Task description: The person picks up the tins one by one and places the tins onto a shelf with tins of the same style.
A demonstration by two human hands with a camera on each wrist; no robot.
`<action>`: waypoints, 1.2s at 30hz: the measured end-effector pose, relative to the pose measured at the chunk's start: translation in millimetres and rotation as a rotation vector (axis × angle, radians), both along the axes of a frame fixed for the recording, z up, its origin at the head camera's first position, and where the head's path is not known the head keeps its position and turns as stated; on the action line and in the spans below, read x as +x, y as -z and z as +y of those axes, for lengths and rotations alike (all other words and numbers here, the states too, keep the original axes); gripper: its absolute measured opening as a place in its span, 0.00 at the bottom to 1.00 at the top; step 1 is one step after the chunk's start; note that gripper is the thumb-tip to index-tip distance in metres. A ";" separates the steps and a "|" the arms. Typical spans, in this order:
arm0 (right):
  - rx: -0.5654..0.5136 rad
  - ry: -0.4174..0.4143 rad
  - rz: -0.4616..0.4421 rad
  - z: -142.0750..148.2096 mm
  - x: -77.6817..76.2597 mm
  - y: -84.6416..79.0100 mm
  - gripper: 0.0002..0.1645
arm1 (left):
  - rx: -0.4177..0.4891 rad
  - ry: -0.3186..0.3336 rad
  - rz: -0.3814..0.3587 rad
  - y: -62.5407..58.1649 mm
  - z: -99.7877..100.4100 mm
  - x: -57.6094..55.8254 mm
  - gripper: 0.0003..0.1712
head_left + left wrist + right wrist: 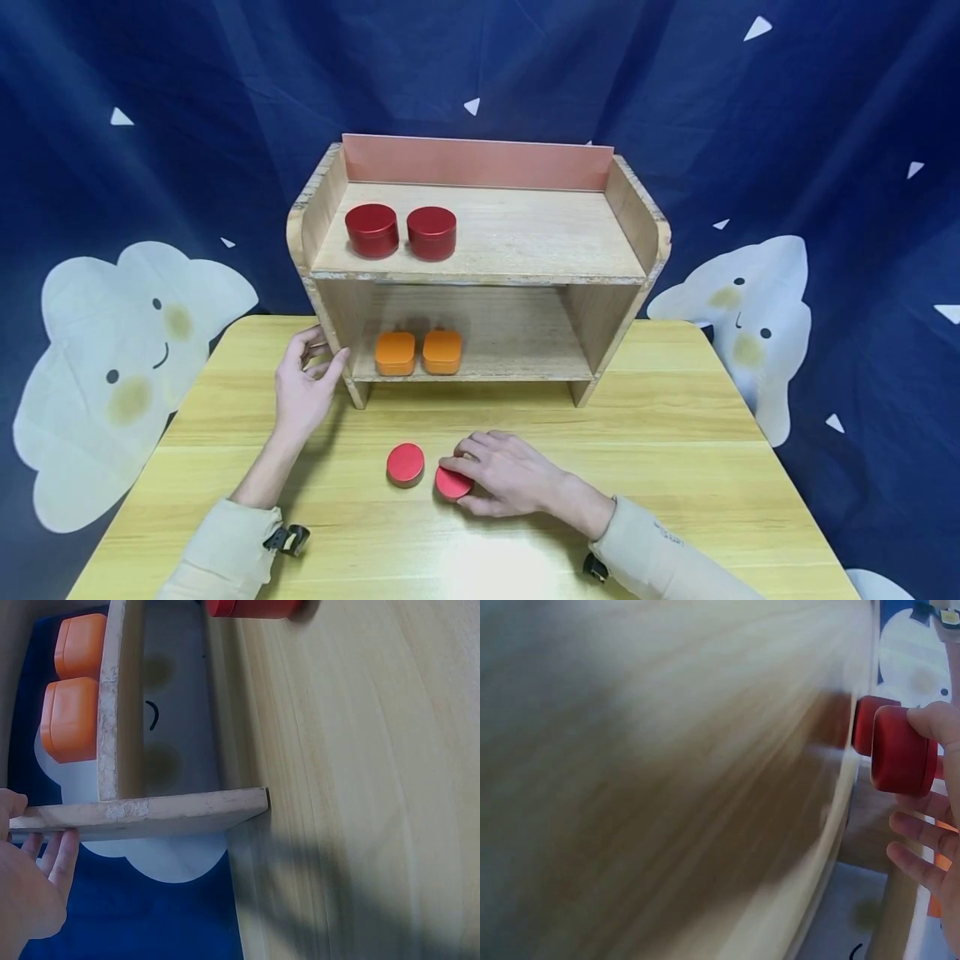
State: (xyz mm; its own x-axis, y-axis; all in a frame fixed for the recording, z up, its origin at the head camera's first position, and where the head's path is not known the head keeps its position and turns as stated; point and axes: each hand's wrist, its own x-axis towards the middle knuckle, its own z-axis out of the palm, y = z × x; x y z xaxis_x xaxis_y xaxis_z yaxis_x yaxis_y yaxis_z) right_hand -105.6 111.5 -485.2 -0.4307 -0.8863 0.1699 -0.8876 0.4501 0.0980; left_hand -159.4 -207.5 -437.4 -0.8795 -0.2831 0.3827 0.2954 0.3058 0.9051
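Observation:
My right hand (517,475) pinches a red round tin (452,484) between thumb and fingers, low over the front of the table. In the right wrist view the thumb lies on one side of this held tin (901,750); whether it touches the tabletop I cannot tell. Just left of it, a second red tin (406,464) stands on the table. My left hand (303,387) holds the left side panel of a small wooden shelf (480,279), thumb at the front edge. The left wrist view shows that hand's fingers (66,862) against the panel's outer face.
Two darker red tins (372,231) (432,233) sit on the shelf's upper board, toward the left. Below them, two orange square tins (395,353) (442,352) stand on the lower board. A dark blue curtain (480,67) with white shapes hangs behind the wooden table (675,467).

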 end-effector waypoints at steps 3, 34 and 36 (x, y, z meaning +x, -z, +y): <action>0.000 0.006 0.007 1.2 -0.6 -4.2 0.34 | 0.003 -0.001 0.001 0.3 0.2 0.0 0.24; -0.236 -0.003 0.244 22.7 -26.9 -66.2 0.37 | -0.008 -0.008 0.012 3.3 -2.2 -2.2 0.24; -0.254 0.005 0.235 24.6 -28.5 -72.0 0.37 | -0.008 -0.008 0.011 3.2 -2.3 -2.2 0.24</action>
State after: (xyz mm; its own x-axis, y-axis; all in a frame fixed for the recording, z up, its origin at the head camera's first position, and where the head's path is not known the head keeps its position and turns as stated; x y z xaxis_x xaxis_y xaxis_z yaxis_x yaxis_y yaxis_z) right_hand -134.1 136.1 -413.2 -0.3582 -0.8010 0.4798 -0.8514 0.4911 0.1842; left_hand -161.7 -209.8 -440.7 -0.8729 -0.2868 0.3947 0.3031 0.3153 0.8993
